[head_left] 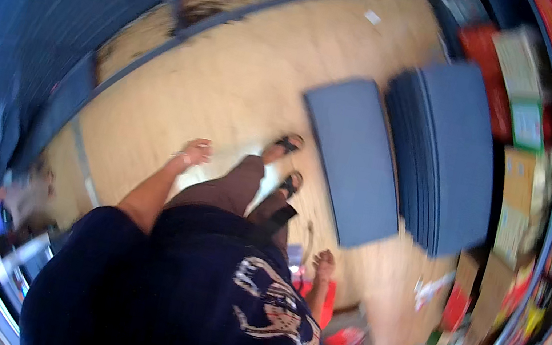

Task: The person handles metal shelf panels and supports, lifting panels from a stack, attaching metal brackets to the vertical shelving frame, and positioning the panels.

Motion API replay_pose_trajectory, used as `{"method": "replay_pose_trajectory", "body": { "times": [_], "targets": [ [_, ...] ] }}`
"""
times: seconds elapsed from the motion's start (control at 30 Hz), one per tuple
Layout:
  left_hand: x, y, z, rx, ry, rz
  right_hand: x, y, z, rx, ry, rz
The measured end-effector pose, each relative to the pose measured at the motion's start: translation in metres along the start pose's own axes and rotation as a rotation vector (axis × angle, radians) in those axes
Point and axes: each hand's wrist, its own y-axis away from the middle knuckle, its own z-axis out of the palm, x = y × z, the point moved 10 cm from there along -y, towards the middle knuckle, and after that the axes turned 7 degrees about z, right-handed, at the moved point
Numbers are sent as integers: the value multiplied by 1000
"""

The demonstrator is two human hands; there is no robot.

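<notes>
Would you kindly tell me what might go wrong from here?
A sandal could catch on the edge of the nearby blue-grey panel, causing a stumble. The right hand appears close to a blurred red object and might knock it. The white scrap on the floor might be slippery underfoot.

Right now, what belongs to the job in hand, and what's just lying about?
With the job, judging by nearness:
left hand, right hand, neither visibly holding anything
single blue-grey panel near the right hand
probably the stacked blue-grey panels beside it

Just lying about, seemingly:
white scrap on the floor
tan box at right
</notes>
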Motion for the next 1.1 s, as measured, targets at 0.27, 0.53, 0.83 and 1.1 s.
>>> {"method": "replay_pose_trajectory", "body": {
  "times": [0.27, 0.53, 0.83, 1.1],
  "targets": [
    [-48, 155, -43, 125, -454, 116, -192, -3, 56, -129, 336, -319],
    [-213, 266, -104, 364, -80, 29, -149, 3, 143, -318, 1073, -308],
    [-305, 312, -212, 501, 199, 83, -70, 66, 346, -457, 1723, -681],
    [-477, 406, -312, 906, 501, -98, 37, 162, 574, -777, 1640, -739]
  ]
}}
